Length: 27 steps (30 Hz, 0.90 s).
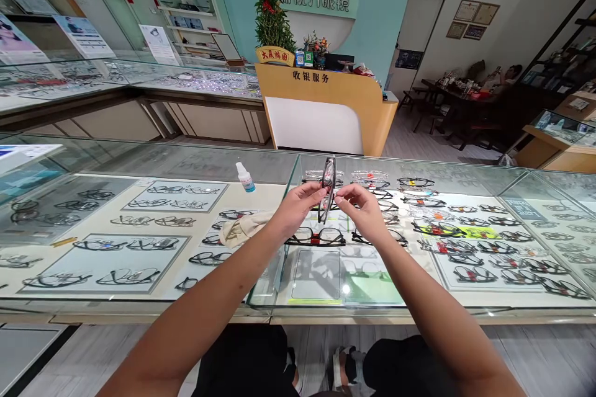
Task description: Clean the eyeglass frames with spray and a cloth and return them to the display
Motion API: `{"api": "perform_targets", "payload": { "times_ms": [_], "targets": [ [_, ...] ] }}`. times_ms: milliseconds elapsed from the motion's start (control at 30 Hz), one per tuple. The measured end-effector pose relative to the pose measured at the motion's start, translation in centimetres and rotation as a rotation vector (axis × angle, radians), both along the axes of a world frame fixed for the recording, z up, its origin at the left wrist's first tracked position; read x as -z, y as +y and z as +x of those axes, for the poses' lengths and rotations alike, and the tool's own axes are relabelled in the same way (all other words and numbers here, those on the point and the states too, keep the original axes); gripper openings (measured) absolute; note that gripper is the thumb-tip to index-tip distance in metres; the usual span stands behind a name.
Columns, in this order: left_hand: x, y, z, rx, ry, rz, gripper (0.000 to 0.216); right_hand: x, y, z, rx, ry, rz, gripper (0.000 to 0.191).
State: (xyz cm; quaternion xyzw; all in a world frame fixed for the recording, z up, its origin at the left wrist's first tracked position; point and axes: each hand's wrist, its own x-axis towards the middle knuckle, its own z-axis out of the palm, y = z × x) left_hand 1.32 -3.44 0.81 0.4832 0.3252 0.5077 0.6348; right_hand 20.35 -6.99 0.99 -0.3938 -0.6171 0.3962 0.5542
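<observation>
Over a glass display counter [261, 161] both my hands hold up one pair of dark-framed glasses [328, 189], turned on edge so it stands nearly upright. My left hand [298, 205] pinches the frame from the left. From the right, my right hand [361, 205] pinches it with thumb and fingertips. A beige cleaning cloth [242, 228] lies on the glass just left of my left wrist. Farther back on the glass stands a small white spray bottle with a blue base [244, 177].
Under the glass lie several rows of spectacle frames on trays [470, 232]. Behind stand a yellow cashier desk [326, 108] with a potted plant [272, 25], more glass counters at left, and dark tables at right where a person sits [507, 77]. My knees and sandalled feet show below.
</observation>
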Motion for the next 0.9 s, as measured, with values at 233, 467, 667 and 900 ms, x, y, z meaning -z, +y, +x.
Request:
{"api": "perform_targets", "payload": {
  "times_ms": [233,467,667,900],
  "targets": [
    [0.1,-0.2,0.1,0.000,0.021,0.024,0.040,0.0,0.1,-0.1,-0.005,-0.034,0.001,0.018],
    [0.2,0.0,0.0,0.001,0.050,0.096,0.036,-0.1,0.1,0.0,0.062,-0.061,-0.003,0.016],
    [-0.3,0.4,-0.8,-0.093,0.173,0.177,0.040,0.1,0.7,0.6,0.123,-0.033,0.040,0.016],
    [-0.3,1.5,-2.4,-0.106,0.340,0.237,0.043,-0.7,1.3,3.0,0.411,-0.251,0.298,0.014]
  ]
}}
